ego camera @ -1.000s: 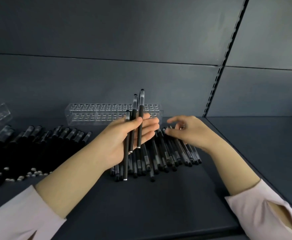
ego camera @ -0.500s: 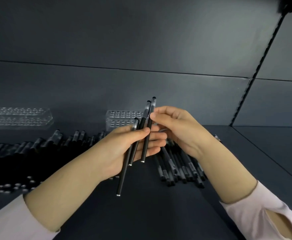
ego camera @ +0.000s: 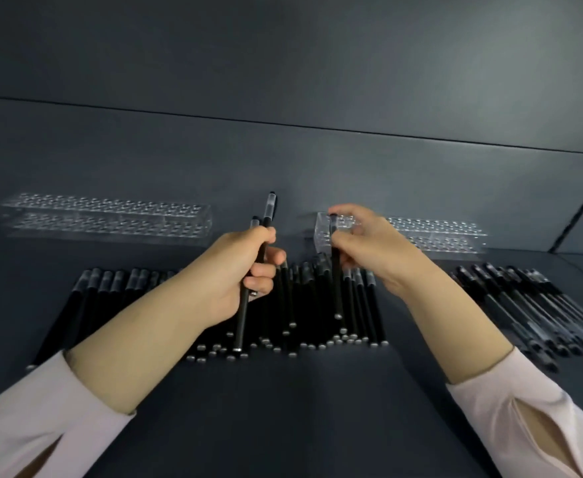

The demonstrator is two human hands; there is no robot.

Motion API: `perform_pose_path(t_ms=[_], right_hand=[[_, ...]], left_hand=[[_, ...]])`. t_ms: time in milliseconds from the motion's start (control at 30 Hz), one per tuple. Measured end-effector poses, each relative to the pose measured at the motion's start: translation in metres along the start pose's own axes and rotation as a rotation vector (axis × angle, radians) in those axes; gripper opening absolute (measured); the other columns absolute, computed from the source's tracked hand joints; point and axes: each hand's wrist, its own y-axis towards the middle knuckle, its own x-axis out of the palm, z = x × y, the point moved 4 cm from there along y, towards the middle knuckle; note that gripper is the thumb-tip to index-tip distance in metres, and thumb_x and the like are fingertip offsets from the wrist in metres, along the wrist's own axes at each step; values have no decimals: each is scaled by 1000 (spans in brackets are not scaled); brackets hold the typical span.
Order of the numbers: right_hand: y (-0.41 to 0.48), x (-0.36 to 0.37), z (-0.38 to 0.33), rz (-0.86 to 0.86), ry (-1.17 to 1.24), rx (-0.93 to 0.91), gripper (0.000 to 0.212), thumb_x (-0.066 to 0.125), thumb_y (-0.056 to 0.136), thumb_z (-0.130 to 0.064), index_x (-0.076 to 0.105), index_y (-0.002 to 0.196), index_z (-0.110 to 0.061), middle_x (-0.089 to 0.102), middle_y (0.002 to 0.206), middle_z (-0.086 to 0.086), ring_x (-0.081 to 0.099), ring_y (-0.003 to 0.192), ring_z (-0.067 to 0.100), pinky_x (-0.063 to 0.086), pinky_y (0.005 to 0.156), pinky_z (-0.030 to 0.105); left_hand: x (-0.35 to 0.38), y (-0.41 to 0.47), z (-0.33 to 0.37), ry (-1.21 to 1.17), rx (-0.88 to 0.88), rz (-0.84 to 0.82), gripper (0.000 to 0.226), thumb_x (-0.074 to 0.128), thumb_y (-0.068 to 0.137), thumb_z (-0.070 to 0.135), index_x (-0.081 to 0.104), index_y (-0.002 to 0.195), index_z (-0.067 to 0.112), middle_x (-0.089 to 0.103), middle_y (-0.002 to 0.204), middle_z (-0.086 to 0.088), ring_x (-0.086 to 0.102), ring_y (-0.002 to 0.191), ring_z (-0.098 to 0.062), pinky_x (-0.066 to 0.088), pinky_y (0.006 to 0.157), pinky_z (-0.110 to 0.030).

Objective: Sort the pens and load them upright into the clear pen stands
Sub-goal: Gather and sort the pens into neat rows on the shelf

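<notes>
My left hand (ego camera: 245,270) grips two black pens (ego camera: 265,232), their clear caps pointing up. My right hand (ego camera: 369,250) pinches a single black pen (ego camera: 337,291) near its cap and holds it upright, in front of the left end of the right clear pen stand (ego camera: 435,236). A second clear pen stand (ego camera: 107,217) lies at the back left. Both stands show empty holes. A wide row of black pens (ego camera: 317,305) lies flat on the dark shelf under my hands.
A separate group of clear-barrelled pens (ego camera: 538,312) lies at the right on the dark shelf (ego camera: 283,408). The grey back wall (ego camera: 283,150) rises right behind the stands. Pale sleeves cover both my forearms.
My right hand took one pen out of the left hand's bundle and carried it right, toward the right stand. The view swung left, so the left pile and both stands now show.
</notes>
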Motion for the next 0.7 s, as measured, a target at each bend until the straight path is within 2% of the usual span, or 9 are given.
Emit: perform_pose_path(t_ms=[100, 233, 300, 367, 433, 500, 567, 633, 700], right_hand=[[-5, 7, 8, -53, -261, -32, 38, 61, 84, -13, 56, 117, -30, 60, 64, 0, 57, 55, 12, 53, 63, 33], [-7, 7, 16, -103, -379, -5, 43, 72, 82, -19, 51, 119, -28, 61, 64, 0, 59, 53, 11, 51, 62, 27], [-7, 8, 18, -99, -396, 12, 42, 74, 82, -27, 50, 118, -28, 62, 69, 2, 59, 58, 13, 52, 66, 33], [-7, 6, 13, -7, -419, -55, 33, 70, 84, -36, 56, 113, -27, 62, 73, 4, 57, 61, 14, 49, 66, 33], [-11, 5, 5, 31, -194, -94, 26, 65, 88, -40, 66, 108, -24, 61, 73, 3, 54, 62, 11, 47, 61, 27], [-15, 12, 0, -86, 179, -36, 34, 62, 85, -42, 71, 105, -17, 63, 75, -2, 54, 64, 9, 45, 56, 19], [-19, 18, -5, -195, 378, -15, 33, 62, 82, -36, 71, 98, -10, 64, 76, -1, 55, 64, 9, 44, 56, 18], [-20, 22, -7, -234, 490, -7, 20, 62, 82, -27, 67, 89, -9, 65, 74, 0, 55, 64, 10, 45, 57, 20], [-17, 18, -8, -199, 613, 13, 14, 61, 85, -23, 62, 88, -9, 68, 77, 3, 57, 64, 11, 46, 58, 20]], left_hand=[[-5, -1, -2, -42, -9, -5, 9, 42, 102, 10, 45, 93, 9, 56, 60, -5, 37, 40, -9, 29, 33, -18], [-4, -2, -7, -58, 13, -26, 14, 51, 100, 10, 62, 100, 1, 67, 62, -5, 60, 49, -10, 52, 47, -21], [-1, -3, -10, -64, 15, -68, 17, 52, 100, 11, 65, 99, -1, 71, 65, -6, 66, 54, -11, 55, 51, -22], [2, -5, -13, -56, 5, -123, 19, 52, 101, 12, 65, 100, -1, 75, 73, -9, 70, 60, -13, 57, 55, -22], [6, -6, -15, -20, -3, -185, 21, 51, 101, 14, 64, 105, -2, 76, 83, -13, 73, 68, -15, 58, 60, -23], [10, -9, -17, 24, -6, -243, 22, 51, 101, 15, 63, 108, -1, 76, 88, -14, 74, 74, -16, 58, 62, -23], [16, -10, -18, 69, -3, -277, 24, 49, 102, 18, 64, 109, 1, 76, 91, -13, 74, 81, -17, 59, 66, -23], [19, -9, -19, 211, 58, -254, 30, 44, 104, 30, 66, 110, 10, 77, 94, -5, 73, 90, -13, 59, 77, -25], [17, -6, -16, 477, 196, -167, 39, 37, 102, 48, 68, 110, 26, 75, 99, 10, 68, 96, -3, 51, 85, -22]])
